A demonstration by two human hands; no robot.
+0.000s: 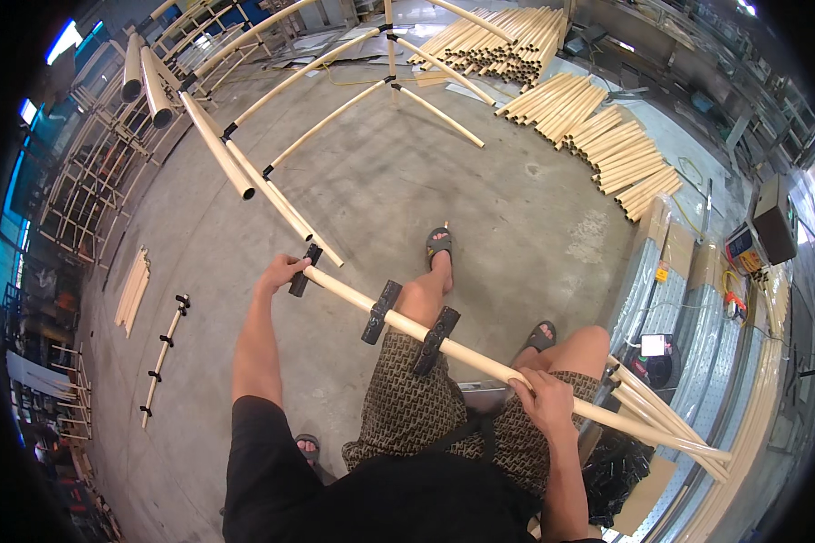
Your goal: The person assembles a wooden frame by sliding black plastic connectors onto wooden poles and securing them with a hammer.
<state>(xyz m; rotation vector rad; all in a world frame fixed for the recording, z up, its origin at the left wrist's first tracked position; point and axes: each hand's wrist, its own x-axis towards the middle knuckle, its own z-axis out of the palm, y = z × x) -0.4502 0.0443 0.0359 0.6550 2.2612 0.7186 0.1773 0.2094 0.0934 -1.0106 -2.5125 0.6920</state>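
Observation:
A long cream-coloured pipe (480, 360) lies slantwise across my lap, its far end up to the left and its near end down to the right. My left hand (283, 271) is closed on a black pipe connector (305, 271) at the far end. Farther along, two more black connectors sit around the pipe, a middle one (382, 313) and one above my thigh (436, 341). My right hand (547, 398) grips the bare pipe near my right knee. Beyond it, the pipe passes over several loose pipes (666, 421).
Ahead stands a frame of cream pipes (326, 116) with black joints; its rails reach toward my left hand. Several pipe stacks (620, 154) lie at the far right. On the left floor is a jointed pipe (161, 357). A black bag (614, 480) sits at my right.

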